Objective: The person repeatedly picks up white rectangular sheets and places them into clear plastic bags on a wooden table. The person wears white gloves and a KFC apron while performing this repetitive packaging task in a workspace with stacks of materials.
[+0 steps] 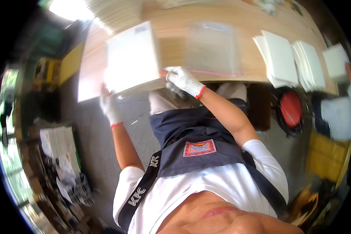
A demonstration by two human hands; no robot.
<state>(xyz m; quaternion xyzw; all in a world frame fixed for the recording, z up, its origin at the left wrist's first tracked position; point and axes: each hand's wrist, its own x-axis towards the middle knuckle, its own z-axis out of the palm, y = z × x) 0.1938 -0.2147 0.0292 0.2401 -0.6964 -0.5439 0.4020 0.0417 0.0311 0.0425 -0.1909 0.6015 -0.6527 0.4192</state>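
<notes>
A thick stack of white sheets [132, 54] with a small printed label at its far corner lies at the front edge of the wooden table [173, 50]. My left hand [110, 105], in a white knit glove with a red cuff, holds its near left corner; motion smears the fingers. At the near right corner my right hand [181, 81], gloved alike with bare fingertips showing, grips the stack's side. Just right of it lies a flat clear plastic bag [212, 48] with a label along its far end and a pinkish strip along its near edge.
Several piles of folded white sheets [280, 58] stand at the table's right. Another paper stack [117, 13] is at the far left. Below the table's right end is a red round stool seat [290, 108]. Papers [60, 144] are piled low on the left. Another person's hand [350, 72] shows at the right rim.
</notes>
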